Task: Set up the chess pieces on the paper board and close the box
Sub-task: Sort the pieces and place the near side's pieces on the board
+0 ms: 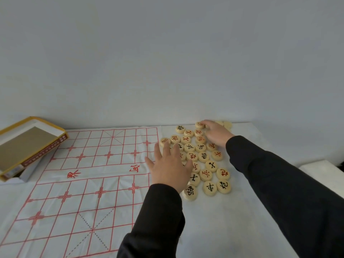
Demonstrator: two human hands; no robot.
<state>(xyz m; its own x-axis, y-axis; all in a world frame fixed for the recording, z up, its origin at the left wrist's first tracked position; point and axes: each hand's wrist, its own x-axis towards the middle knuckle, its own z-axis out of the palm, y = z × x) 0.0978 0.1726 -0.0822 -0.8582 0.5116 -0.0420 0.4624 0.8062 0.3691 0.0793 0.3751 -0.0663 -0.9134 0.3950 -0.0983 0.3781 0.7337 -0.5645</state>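
Head cam: our chess pieces (203,157) sit clumped just right of the paper board (83,183), with the box (28,146) lying open at its far-left corner. Our left hand (168,164) is spread over the clump holding nothing. Our right hand (216,134) touches a far piece (200,124), and we can't tell if it's gripped.

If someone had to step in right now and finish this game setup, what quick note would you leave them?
Left hand: open, fingers spread, over the left edge of the heap.
Right hand: on the heap's far pieces; I cannot tell whether it grips one.
Pieces: a loose heap just right of the grid, red and black mixed.
Board: spread flat, no piece on its grid.
Box: open, looks empty, at the board's far left corner.
Done: board laid out, pieces tipped out.
Left: place every piece, then close the box.
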